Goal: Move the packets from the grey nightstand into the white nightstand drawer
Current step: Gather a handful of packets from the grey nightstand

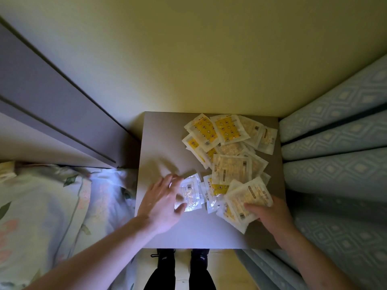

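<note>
Several flat packets lie scattered over the right half of the grey nightstand top (159,141), some yellow-patterned (227,128), some pale (230,168). My left hand (162,203) reaches onto a clear packet (191,192) near the front middle, fingers spread and blurred, thumb at the packet's lower edge. My right hand (270,212) grips the near corner of a pale packet (249,198) at the front right, lying on top of other packets. The white nightstand is not in view.
A bed with floral bedding (41,206) lies to the left. Blue patterned curtain folds (335,164) hang close on the right. A plain wall rises behind the nightstand. My two dark shoes (182,258) stand just in front of its near edge.
</note>
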Motion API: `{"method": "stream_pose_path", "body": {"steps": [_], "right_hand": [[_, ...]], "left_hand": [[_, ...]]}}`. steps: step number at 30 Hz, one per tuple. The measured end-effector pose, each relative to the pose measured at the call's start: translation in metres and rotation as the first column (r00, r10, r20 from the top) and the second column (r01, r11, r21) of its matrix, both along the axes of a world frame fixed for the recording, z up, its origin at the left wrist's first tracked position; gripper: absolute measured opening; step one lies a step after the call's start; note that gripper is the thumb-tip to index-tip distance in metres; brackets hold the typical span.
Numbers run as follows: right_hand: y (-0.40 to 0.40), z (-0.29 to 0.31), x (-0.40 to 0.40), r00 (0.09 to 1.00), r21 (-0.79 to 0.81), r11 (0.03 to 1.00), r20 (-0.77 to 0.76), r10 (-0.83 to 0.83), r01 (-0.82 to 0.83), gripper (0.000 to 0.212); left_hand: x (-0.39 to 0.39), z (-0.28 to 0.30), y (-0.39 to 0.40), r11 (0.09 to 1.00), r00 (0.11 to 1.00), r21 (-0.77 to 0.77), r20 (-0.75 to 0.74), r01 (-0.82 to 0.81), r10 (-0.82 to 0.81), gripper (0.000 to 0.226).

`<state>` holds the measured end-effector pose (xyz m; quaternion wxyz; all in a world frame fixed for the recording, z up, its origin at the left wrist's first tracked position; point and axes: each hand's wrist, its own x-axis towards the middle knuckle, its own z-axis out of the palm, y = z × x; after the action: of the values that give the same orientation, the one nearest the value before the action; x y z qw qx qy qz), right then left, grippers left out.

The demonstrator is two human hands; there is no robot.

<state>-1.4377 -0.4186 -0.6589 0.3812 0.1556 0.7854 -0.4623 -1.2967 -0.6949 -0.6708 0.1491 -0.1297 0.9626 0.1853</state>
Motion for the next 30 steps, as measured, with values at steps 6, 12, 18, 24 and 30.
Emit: {"method": "stream_pose_path", "body": {"steps": [6, 12, 18, 24, 30], "right_hand": [[0.005, -0.008, 0.008, 0.995, 0.123, 0.988, -0.025, 0.101, -0.097, 0.022], [-0.007, 0.004, 0.003, 0.995, 0.069, 0.997, -0.086, 0.042, -0.036, 0.022], [-0.031, 0.015, -0.028, 0.981, 0.096, 0.987, -0.131, 0.14, -0.128, 0.018], [-0.047, 0.025, -0.055, 0.953, 0.026, 0.953, -0.028, 0.303, -0.302, 0.027], [-0.066, 0.02, -0.064, 0.881, 0.201, 0.904, -0.222, 0.417, -0.377, 0.028]], "left_hand": [[-0.018, -0.008, 0.017, 0.988, 0.979, -0.003, 0.135, -0.155, 0.154, 0.075], [-0.013, -0.007, 0.008, 0.971, 0.952, -0.038, 0.192, -0.235, 0.238, 0.048], [0.007, 0.001, -0.006, 0.894, 0.885, 0.133, 0.261, -0.429, 0.386, 0.054], [0.022, 0.011, -0.014, 0.756, 0.82, 0.324, 0.302, -0.568, 0.487, 0.036], [0.021, 0.023, -0.018, 0.717, 0.806, 0.37, 0.266, -0.591, 0.528, 0.033]]}}
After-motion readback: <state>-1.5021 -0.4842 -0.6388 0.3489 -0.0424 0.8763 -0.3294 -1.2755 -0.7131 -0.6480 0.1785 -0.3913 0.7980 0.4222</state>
